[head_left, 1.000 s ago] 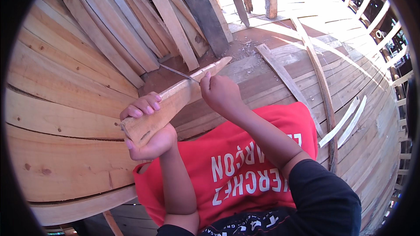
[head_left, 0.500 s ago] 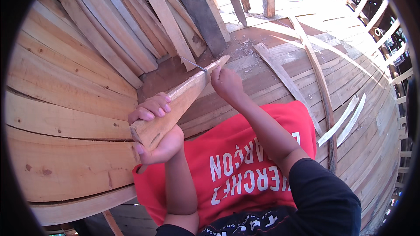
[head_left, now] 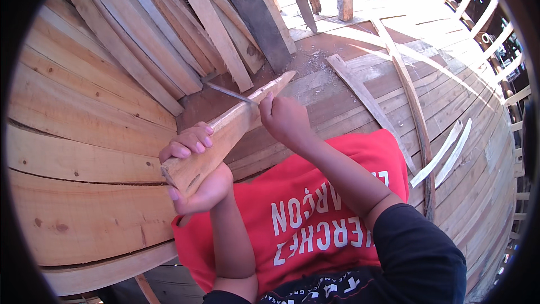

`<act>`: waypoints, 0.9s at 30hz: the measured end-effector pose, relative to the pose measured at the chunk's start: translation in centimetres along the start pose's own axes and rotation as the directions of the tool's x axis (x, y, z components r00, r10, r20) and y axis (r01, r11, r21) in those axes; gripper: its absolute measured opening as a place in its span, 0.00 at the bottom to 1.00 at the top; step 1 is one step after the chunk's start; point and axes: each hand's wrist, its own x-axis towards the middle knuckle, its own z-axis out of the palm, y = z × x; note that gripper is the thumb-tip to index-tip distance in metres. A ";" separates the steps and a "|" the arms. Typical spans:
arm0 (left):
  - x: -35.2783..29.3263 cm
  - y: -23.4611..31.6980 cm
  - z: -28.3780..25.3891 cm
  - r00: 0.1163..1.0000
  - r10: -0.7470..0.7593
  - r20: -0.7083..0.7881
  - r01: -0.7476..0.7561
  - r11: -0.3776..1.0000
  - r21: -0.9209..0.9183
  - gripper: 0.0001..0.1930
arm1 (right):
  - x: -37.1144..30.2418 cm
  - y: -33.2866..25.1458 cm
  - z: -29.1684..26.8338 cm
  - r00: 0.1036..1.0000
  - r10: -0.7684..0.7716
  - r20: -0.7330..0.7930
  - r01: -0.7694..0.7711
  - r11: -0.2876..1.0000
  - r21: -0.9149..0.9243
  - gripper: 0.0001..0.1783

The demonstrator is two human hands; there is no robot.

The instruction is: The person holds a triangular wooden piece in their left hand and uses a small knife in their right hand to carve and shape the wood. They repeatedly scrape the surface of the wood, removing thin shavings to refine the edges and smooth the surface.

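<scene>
A tapered wooden piece [head_left: 228, 138] slants up and away in front of me, its pointed tip at the far right. My left hand [head_left: 194, 174] is wrapped around its thick near end, fingers over the upper edge and thumb below. In my closed right hand [head_left: 284, 118] is a tool with a long thin metal blade [head_left: 232, 93]; its handle is hidden inside the fist. The blade lies across the upper edge of the wood, around mid-length, and sticks out to the left beyond it. A red cloth [head_left: 332, 202] with white lettering covers my lap.
Curved planks form a wall [head_left: 84, 157] on the left. Several boards [head_left: 211, 22] lean at the far left. On the plank floor lie wood shavings [head_left: 329, 81], a long strip [head_left: 408, 95], a flat board [head_left: 365, 98] and two pale slivers [head_left: 453, 155].
My right hand has drawn the blade along the wood toward me, down and left from near the tip. More of the blade shows past the far side. The left hand keeps its grip.
</scene>
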 end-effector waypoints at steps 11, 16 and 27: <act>-0.1 -0.1 1.5 0.997 -0.019 0.072 0.019 1.000 -0.011 0.24 | 1.9 3.6 1.0 0.992 0.076 -0.097 -0.075 0.997 0.013 0.30; 0.2 0.0 0.3 1.000 -0.018 0.001 0.018 1.000 0.018 0.24 | 0.5 1.2 0.7 0.997 0.029 -0.077 -0.029 1.000 -0.008 0.30; -0.2 -0.4 1.0 1.000 -0.022 -0.013 0.022 0.999 -0.027 0.24 | 2.0 5.0 1.9 0.990 0.013 -0.141 -0.019 0.999 -0.040 0.31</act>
